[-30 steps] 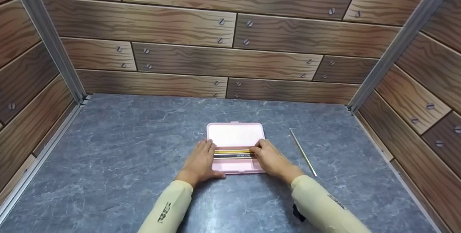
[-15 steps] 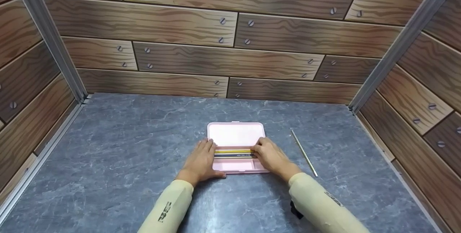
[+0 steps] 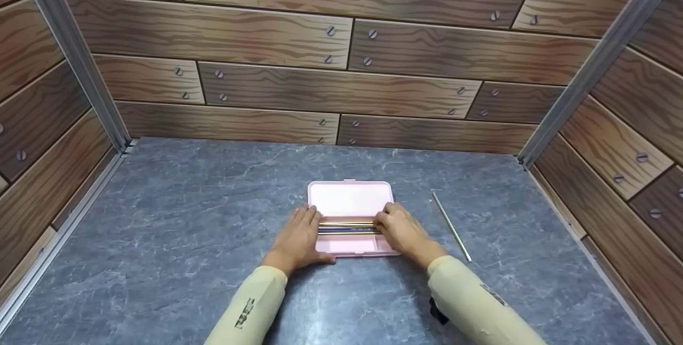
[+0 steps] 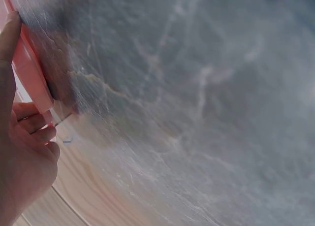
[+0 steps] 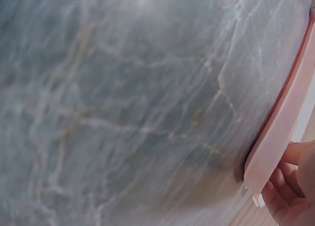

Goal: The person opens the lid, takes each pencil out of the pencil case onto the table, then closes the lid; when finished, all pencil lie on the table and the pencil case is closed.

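Note:
A pink pencil case (image 3: pixel 352 243) lies with its lid (image 3: pixel 350 199) tipped back on the grey marbled table. Several thin pencils (image 3: pixel 348 230) lie side by side across it, behind a front compartment. My left hand (image 3: pixel 297 237) holds the case's left end, thumb along the front edge and fingers at the side; the left wrist view shows the case wall (image 4: pixel 33 73) between them. At the right end, my right hand (image 3: pixel 401 232) has curled fingers pinching the rear, gold-coloured pencil's end. Its fingertips are hidden in the head view. In the right wrist view, fingers curl over the case (image 5: pixel 275 137).
A loose, shiny gold pencil-like stick (image 3: pixel 451 226) lies slanted on the table (image 3: pixel 203 206), right of the case. Wood-plank-patterned walls (image 3: pixel 267 86) stand behind and at both sides, with metal posts (image 3: pixel 581 75) at the corners.
The rear pencil in the case showed bright yellow and now looks duller gold-brown. My right hand has shifted very slightly. My left hand and the case keep their places.

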The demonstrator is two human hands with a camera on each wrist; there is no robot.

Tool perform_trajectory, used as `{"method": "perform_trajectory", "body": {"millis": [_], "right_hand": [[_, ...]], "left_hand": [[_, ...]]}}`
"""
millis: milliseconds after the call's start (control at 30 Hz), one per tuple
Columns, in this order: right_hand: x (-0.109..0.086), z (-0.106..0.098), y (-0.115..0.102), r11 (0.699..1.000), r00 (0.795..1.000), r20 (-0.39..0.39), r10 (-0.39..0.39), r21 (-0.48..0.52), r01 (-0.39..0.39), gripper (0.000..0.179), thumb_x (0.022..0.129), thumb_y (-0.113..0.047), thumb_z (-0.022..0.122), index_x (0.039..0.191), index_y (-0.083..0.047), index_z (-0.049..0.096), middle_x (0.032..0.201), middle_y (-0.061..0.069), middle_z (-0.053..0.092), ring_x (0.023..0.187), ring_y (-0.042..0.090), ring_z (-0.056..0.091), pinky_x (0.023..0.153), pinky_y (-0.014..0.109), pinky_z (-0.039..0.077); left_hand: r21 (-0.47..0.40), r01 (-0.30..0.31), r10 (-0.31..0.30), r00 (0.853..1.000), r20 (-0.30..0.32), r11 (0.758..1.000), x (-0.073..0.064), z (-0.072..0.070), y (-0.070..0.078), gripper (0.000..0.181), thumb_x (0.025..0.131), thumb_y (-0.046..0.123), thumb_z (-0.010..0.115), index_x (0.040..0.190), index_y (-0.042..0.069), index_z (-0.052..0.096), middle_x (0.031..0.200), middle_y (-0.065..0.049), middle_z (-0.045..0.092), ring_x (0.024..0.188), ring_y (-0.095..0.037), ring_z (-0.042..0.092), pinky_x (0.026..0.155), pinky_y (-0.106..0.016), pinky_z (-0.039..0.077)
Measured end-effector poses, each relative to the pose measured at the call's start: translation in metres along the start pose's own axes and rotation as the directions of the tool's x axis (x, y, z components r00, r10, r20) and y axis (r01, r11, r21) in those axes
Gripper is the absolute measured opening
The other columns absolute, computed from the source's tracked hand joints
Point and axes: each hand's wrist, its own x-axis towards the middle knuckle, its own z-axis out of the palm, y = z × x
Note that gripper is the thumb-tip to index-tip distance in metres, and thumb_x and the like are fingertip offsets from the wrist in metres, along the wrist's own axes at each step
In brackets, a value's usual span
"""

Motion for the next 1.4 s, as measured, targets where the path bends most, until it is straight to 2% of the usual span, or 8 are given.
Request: {"method": "perform_trajectory", "body": {"millis": [367,633,833,933,1033,1200,1400], "right_hand": [[-0.005,-0.004,0.002,0.996,0.994,-0.051,-0.093,-0.022,0.092,0.008,0.089,-0.007,0.072,0.083,-0.006,0.066,0.081,0.005,0.054,0.077,0.024,0.055,0.066,0.039,0.052],[-0.011,-0.018,0.005,0.994,0.991,-0.069,-0.112,-0.023,0.111,0.004,0.088,-0.006,0.070,0.085,-0.006,0.067,0.085,0.006,0.057,0.080,0.025,0.056,0.070,0.039,0.053],[-0.019,-0.031,0.018,0.995,0.993,-0.077,-0.095,-0.042,0.092,0.004,0.088,-0.003,0.069,0.086,-0.006,0.068,0.086,0.006,0.057,0.082,0.024,0.055,0.070,0.039,0.052],[-0.025,-0.036,0.028,0.995,0.990,-0.101,-0.096,-0.050,0.091,0.003,0.088,-0.002,0.070,0.087,-0.005,0.069,0.084,0.006,0.056,0.080,0.023,0.055,0.069,0.039,0.051],[-0.032,-0.039,0.040,0.994,0.985,-0.139,-0.101,-0.047,0.095,0.006,0.083,0.000,0.074,0.087,-0.003,0.069,0.082,0.006,0.055,0.079,0.024,0.055,0.068,0.040,0.052],[-0.044,-0.044,0.060,1.000,0.988,-0.153,-0.027,-0.011,0.026,0.009,0.082,0.003,0.073,0.088,-0.002,0.069,0.083,0.009,0.056,0.080,0.028,0.056,0.069,0.043,0.054],[-0.060,-0.051,0.088,0.993,0.987,-0.119,0.110,0.057,-0.104,0.006,0.087,0.003,0.069,0.091,-0.001,0.069,0.086,0.010,0.057,0.083,0.030,0.057,0.073,0.046,0.054]], "left_hand": [[-0.028,0.001,-0.001,1.000,0.002,1.000,0.000,0.001,0.001,0.107,0.071,0.061,0.084,0.144,-0.006,0.044,0.153,-0.024,0.043,0.148,-0.041,0.035,0.128,-0.047,0.026],[-0.046,0.012,-0.012,1.000,0.014,0.999,0.002,0.003,0.003,0.109,0.070,0.060,0.085,0.145,-0.007,0.043,0.154,-0.024,0.042,0.148,-0.041,0.034,0.128,-0.047,0.025],[-0.058,-0.002,0.002,1.000,-0.009,0.998,0.002,0.001,0.001,0.104,0.069,0.058,0.086,0.142,-0.005,0.046,0.152,-0.025,0.044,0.147,-0.041,0.036,0.128,-0.048,0.025],[-0.059,-0.005,0.004,1.000,-0.012,0.998,0.001,0.001,0.001,0.105,0.069,0.057,0.086,0.143,-0.006,0.046,0.152,-0.025,0.044,0.147,-0.042,0.036,0.128,-0.049,0.025],[-0.062,-0.001,0.000,1.000,-0.006,0.998,0.001,0.000,0.001,0.106,0.070,0.057,0.086,0.144,-0.007,0.044,0.153,-0.026,0.043,0.147,-0.042,0.035,0.128,-0.049,0.025],[-0.070,0.015,-0.014,1.000,0.008,0.997,0.001,0.000,0.001,0.107,0.070,0.057,0.086,0.145,-0.007,0.043,0.154,-0.026,0.042,0.148,-0.042,0.034,0.128,-0.048,0.024],[-0.048,0.010,-0.010,1.000,0.006,0.999,0.001,-0.001,0.003,0.107,0.070,0.059,0.085,0.144,-0.007,0.044,0.154,-0.025,0.042,0.148,-0.041,0.035,0.128,-0.048,0.025]]}}
